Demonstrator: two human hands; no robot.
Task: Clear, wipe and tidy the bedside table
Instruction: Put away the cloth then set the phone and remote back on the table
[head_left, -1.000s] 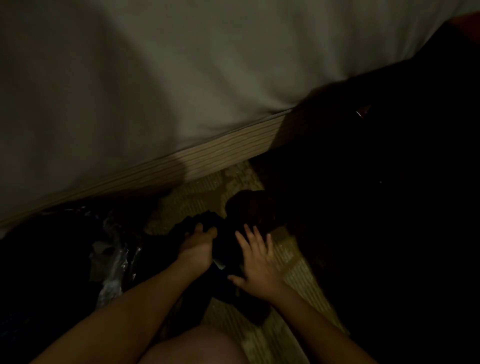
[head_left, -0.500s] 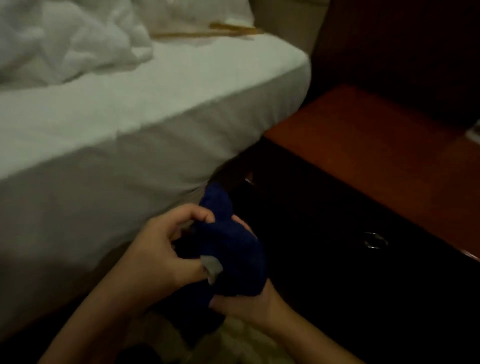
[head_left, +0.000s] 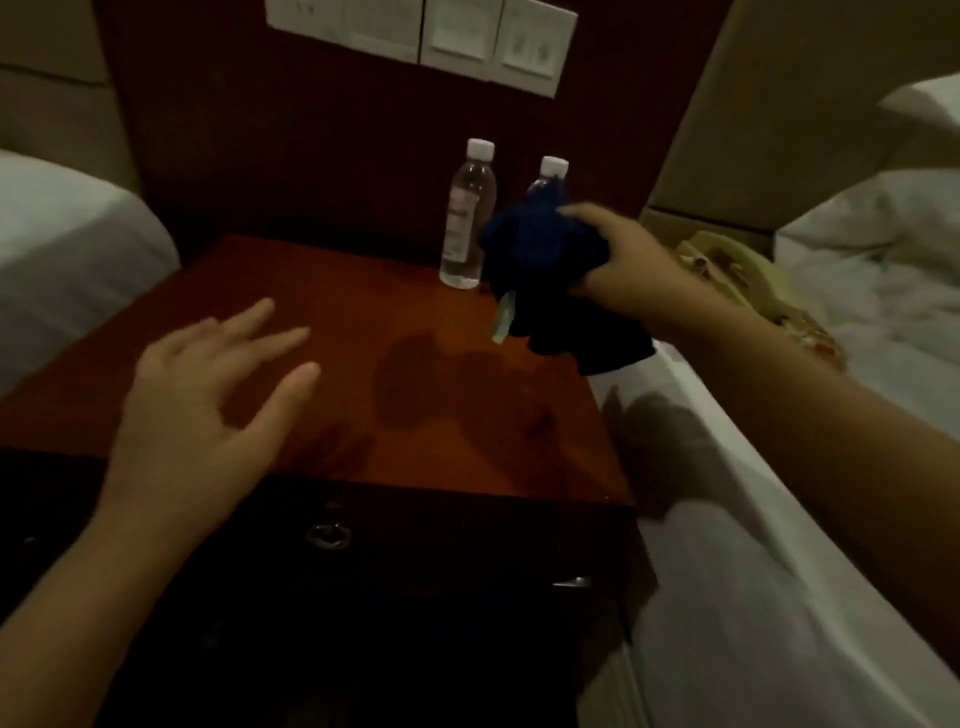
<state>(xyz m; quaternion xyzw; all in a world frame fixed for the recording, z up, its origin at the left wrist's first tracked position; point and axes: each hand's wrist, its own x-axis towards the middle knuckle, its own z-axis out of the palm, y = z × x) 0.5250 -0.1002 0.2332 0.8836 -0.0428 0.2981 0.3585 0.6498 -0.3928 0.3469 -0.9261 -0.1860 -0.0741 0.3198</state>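
Observation:
The reddish-brown bedside table (head_left: 332, 291) fills the middle of the view. Two clear water bottles with white caps stand upright at its back right: one (head_left: 467, 218) in full view, the other (head_left: 553, 169) mostly hidden behind a dark blue cloth (head_left: 545, 249). My right hand (head_left: 618, 254) grips that bunched cloth in the air above the table's right back corner; a pale tag hangs from it. My left hand (head_left: 208, 395) hovers over the table's front left, fingers spread, holding nothing.
Beds with white sheets flank the table on the left (head_left: 62, 260) and right (head_left: 831, 467). A yellowish patterned item (head_left: 727, 270) lies on the right bed. A white switch panel (head_left: 441, 36) is on the dark wall. The table's dark drawer front has a metal ring pull (head_left: 327, 535).
The view rose from the floor by the bed to the table top. Both hands held the blue cloth half a second ago; now only my right hand holds it, and my left is free.

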